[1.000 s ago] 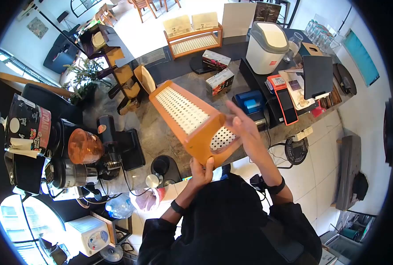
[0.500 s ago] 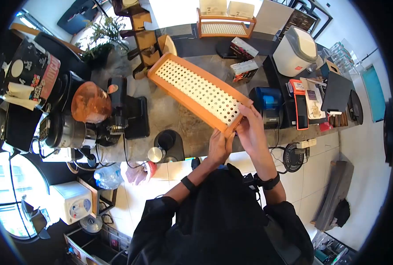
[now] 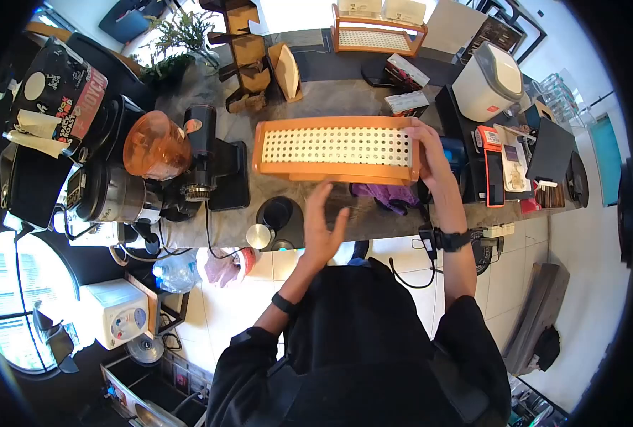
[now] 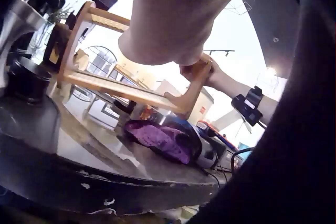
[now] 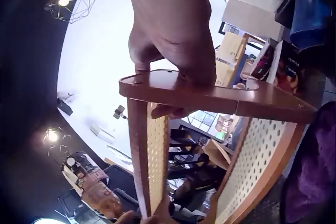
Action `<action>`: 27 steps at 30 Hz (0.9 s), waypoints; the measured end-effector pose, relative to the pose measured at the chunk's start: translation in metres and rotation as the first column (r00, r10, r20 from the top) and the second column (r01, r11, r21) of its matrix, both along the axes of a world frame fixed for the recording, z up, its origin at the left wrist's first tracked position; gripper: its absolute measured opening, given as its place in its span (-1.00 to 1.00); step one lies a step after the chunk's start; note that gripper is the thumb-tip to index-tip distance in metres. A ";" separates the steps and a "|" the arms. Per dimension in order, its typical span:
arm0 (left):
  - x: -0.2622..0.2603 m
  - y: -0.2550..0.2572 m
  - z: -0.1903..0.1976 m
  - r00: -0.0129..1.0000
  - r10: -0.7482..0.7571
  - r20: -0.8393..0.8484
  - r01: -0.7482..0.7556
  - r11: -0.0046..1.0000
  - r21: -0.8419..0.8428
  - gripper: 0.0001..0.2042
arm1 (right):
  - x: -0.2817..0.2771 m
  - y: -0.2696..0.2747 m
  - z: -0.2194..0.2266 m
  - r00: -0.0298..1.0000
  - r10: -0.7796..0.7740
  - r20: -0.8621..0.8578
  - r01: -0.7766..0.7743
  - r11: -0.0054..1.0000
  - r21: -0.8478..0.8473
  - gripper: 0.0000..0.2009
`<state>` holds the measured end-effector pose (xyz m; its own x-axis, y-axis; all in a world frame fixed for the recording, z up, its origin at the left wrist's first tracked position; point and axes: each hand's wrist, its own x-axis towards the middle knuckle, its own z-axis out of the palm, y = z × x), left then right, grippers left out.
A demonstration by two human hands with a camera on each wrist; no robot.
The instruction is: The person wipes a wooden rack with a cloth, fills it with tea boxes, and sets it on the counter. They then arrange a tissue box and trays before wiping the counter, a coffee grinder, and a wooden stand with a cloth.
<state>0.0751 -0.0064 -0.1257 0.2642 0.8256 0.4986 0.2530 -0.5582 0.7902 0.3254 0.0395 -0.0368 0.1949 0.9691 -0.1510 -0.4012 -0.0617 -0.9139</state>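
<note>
A small two-tier wooden rack (image 3: 338,174), orange-brown with cream perforated panels, is held level over the counter, its long side running across the head view. My right hand (image 3: 434,160) grips its right end piece; in the right wrist view the fingers of that hand (image 5: 178,50) bend over the end piece's edge. My left hand (image 3: 322,228) is just below the rack's near edge, fingers spread and holding nothing. Below the rack's right part lies a purple cloth (image 3: 386,198), also seen bunched on the counter as a purple cloth (image 4: 163,140) in the left wrist view.
A coffee grinder (image 3: 206,156) and an orange-tinted hopper (image 3: 156,146) stand to the left. Near the front edge is a black cup (image 3: 276,212). Boxes (image 3: 407,103), a white bin (image 3: 486,82) and a card terminal (image 3: 493,164) are at right. A similar rack (image 3: 377,39) stands behind.
The rack has turned from a slant to lie crosswise. My left hand has let go of its near end and moved left, while my right hand has taken its right end. The purple cloth has come into view.
</note>
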 end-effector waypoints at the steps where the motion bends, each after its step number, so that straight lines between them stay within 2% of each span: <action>1: -0.008 0.003 0.000 0.993 0.117 0.035 -0.118 0.993 0.028 -0.47 | 0.004 0.010 -0.007 1.000 0.025 -0.009 -0.025 1.000 0.004 -0.79; 2: -0.015 0.006 0.001 0.979 0.204 0.020 -0.204 0.978 0.030 -0.49 | 0.007 0.019 -0.012 0.995 0.101 0.006 -0.101 0.995 0.012 -0.80; 4: -0.024 0.012 0.003 0.934 0.354 0.040 -0.355 0.934 0.026 -0.50 | 0.006 0.034 -0.017 0.988 0.156 0.013 -0.156 0.987 0.025 -0.78; 5: -0.026 0.014 0.004 0.934 0.356 0.039 -0.357 0.934 0.026 -0.50 | 0.005 0.041 -0.020 0.978 0.207 0.016 -0.208 0.978 0.031 -0.76; 6: -0.027 0.018 0.010 0.907 0.420 0.022 -0.420 0.904 0.078 -0.51 | 0.005 0.050 -0.026 0.974 0.212 0.077 -0.214 0.976 0.028 -0.69; 7: -0.028 0.020 0.015 0.877 0.481 0.009 -0.478 0.868 0.132 -0.51 | 0.007 0.060 -0.034 0.975 0.210 0.077 -0.213 0.977 0.029 -0.69; 8: -0.031 0.013 0.019 0.859 0.507 -0.072 -0.496 0.859 0.128 -0.48 | 0.008 0.061 -0.044 0.973 0.228 0.021 -0.228 0.973 0.014 -0.64; 9: -0.032 0.017 0.024 0.861 0.505 -0.069 -0.494 0.860 0.130 -0.48 | 0.010 0.069 -0.047 0.970 0.241 -0.023 -0.240 0.971 0.019 -0.60; 11: -0.031 0.032 0.031 0.818 0.447 -0.362 -0.401 0.894 0.199 -0.43 | 0.016 0.081 -0.053 0.973 0.232 -0.014 -0.232 0.973 -0.016 -0.57; 15: -0.022 0.051 0.023 0.779 0.401 -0.482 -0.346 0.916 0.202 -0.38 | 0.032 0.108 -0.088 0.966 0.257 -0.009 -0.258 0.966 -0.015 -0.59; 17: -0.021 0.056 0.018 0.775 0.399 -0.490 -0.344 0.917 0.203 -0.38 | 0.029 0.112 -0.093 0.965 0.230 0.125 -0.234 0.972 0.013 -0.60; 18: -0.018 0.057 0.017 0.764 0.409 -0.499 -0.353 0.912 0.207 -0.38 | 0.025 0.110 -0.085 0.969 0.203 0.139 -0.195 0.978 -0.069 -0.63; 19: -0.011 0.069 0.016 0.763 0.421 -0.489 -0.356 0.907 0.225 -0.38 | 0.030 0.121 -0.084 0.971 0.188 0.147 -0.182 0.982 -0.049 -0.63; 21: -0.012 0.067 0.014 0.752 0.413 -0.514 -0.346 0.911 0.226 -0.37 | 0.040 0.126 -0.087 0.886 -0.006 0.463 -0.026 0.998 0.062 -0.67; 22: -0.013 0.069 0.011 0.755 0.420 -0.504 -0.346 0.908 0.238 -0.37 | 0.053 0.129 -0.087 0.858 -0.011 0.514 -0.040 0.995 0.088 -0.68; 23: -0.012 0.070 0.009 0.758 0.427 -0.494 -0.347 0.904 0.250 -0.36 | 0.080 0.144 -0.110 0.731 -0.105 0.675 -0.068 0.972 0.225 -0.62; 24: -0.010 0.070 0.009 0.763 0.429 -0.482 -0.351 0.903 0.249 -0.39 | 0.085 0.140 -0.095 0.427 -0.157 0.891 -0.053 0.979 0.199 -0.56; 25: -0.008 0.070 0.010 0.766 0.423 -0.484 -0.341 0.906 0.252 -0.39 | 0.089 0.136 -0.079 0.064 -0.173 0.983 -0.030 0.984 0.176 -0.50; 26: -0.007 0.071 0.012 0.784 0.421 -0.456 -0.341 0.906 0.251 -0.41 | 0.096 0.135 -0.086 0.066 -0.176 0.982 -0.021 0.984 0.178 -0.50; 27: -0.004 0.072 0.014 0.801 0.421 -0.426 -0.342 0.905 0.252 -0.42 | 0.106 0.140 -0.100 -0.234 -0.154 0.960 -0.105 0.986 0.132 -0.46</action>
